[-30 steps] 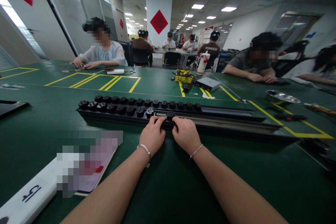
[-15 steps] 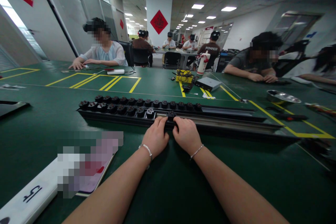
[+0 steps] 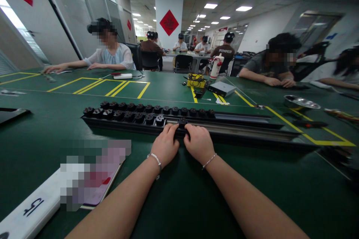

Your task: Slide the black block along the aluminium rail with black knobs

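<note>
A long black rail [image 3: 246, 129] lies across the green table [image 3: 179, 198], with a second rail [image 3: 241, 116] behind it. Rows of small black parts [image 3: 134, 114] fill the left half of both rails. My left hand [image 3: 165, 145] and my right hand [image 3: 198, 142] sit side by side on the near rail. The fingers of both are curled and pressed around one small black part [image 3: 182, 121] on the rail, at the right end of the near row. Each wrist wears a thin bracelet.
A white board with a blurred item [image 3: 70, 183] lies at the near left. A metal bowl [image 3: 301, 102], a yellow box [image 3: 196, 81], a grey flat box [image 3: 223, 89] and a bottle [image 3: 216, 67] stand further back. Other people sit around the table.
My hands have stayed on the same black part with only slight finger shifts. The person at the far left has stretched an arm out to the left.
</note>
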{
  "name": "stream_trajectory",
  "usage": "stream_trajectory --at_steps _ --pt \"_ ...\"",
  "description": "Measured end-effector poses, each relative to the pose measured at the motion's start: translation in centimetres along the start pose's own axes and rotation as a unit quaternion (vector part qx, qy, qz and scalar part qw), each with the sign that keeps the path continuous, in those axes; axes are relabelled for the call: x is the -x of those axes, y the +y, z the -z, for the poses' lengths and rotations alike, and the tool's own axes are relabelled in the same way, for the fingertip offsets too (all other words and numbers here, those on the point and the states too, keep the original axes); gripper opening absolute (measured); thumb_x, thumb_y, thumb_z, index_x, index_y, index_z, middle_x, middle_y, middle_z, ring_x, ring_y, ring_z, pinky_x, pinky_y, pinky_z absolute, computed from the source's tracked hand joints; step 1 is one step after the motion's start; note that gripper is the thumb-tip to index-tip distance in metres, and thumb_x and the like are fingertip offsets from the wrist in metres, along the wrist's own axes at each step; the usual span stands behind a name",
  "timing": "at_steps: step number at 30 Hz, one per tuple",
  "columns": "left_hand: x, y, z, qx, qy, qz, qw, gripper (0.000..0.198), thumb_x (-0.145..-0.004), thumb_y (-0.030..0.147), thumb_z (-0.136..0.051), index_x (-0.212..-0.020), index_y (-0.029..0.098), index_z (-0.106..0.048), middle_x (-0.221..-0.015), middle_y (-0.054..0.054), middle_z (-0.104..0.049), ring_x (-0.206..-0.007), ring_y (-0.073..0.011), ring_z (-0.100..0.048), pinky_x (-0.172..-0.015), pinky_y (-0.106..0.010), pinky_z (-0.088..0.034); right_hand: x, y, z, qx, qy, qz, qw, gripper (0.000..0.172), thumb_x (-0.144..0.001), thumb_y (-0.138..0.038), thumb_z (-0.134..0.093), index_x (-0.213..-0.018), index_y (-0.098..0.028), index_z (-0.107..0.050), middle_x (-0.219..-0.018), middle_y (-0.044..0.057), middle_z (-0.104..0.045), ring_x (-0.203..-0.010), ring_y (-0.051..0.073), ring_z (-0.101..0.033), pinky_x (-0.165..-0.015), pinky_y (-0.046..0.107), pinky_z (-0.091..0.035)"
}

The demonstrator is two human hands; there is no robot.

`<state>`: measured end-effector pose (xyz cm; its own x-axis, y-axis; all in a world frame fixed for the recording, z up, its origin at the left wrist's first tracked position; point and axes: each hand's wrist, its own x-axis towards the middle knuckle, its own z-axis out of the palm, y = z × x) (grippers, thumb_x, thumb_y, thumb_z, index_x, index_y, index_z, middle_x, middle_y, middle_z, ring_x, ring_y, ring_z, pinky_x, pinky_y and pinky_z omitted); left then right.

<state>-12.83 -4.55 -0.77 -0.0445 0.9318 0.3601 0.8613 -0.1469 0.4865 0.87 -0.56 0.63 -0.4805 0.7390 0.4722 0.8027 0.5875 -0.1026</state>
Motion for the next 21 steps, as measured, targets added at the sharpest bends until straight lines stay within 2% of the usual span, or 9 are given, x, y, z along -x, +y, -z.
stream_trajectory --at_steps 21 --pt "0.00 0.17 0.22 -0.003 -0.010 0.023 1.000 0.053 -0.074 0.014 -0.044 -0.126 0.025 -0.041 -0.127 -0.003 -0.045 -0.106 -0.0174 -0.054 -0.097 -0.031 -0.043 0.09 0.03 -0.21 0.001 0.008 0.001 1.000 0.017 -0.078 -0.019 -0.047 -0.093 -0.019 -0.055 -0.083 0.004 -0.062 -0.080 0.018 -0.051 -0.077 0.031 -0.029"
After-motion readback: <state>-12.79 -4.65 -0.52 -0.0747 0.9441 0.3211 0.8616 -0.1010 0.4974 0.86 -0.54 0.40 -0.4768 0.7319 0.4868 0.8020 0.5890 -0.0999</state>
